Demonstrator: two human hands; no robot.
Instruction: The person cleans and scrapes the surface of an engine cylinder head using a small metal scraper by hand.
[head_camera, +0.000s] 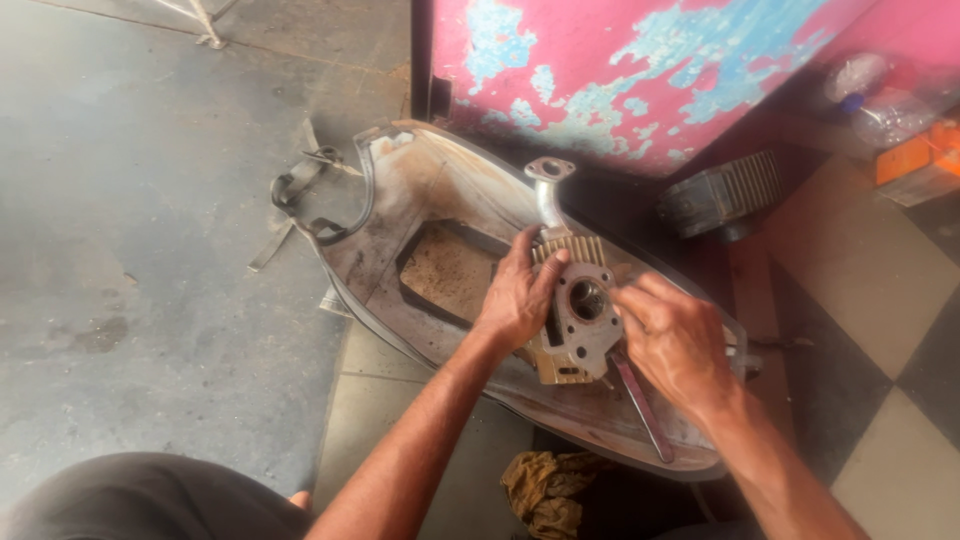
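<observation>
The fingers of the left hand (518, 296) grip the finned metal cylinder head (578, 312) from its left; the right hand (672, 340) touches its right edge, fingers bent. It is grey-gold, with round bore and curved pipe, resting on a dirty scooter panel (420, 200) on the floor.

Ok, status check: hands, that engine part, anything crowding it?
Left hand gripping finned cylinder. Right hand touching its face. Cylinder sits on upturned metal shell; flat tool beside, rag below.
</observation>
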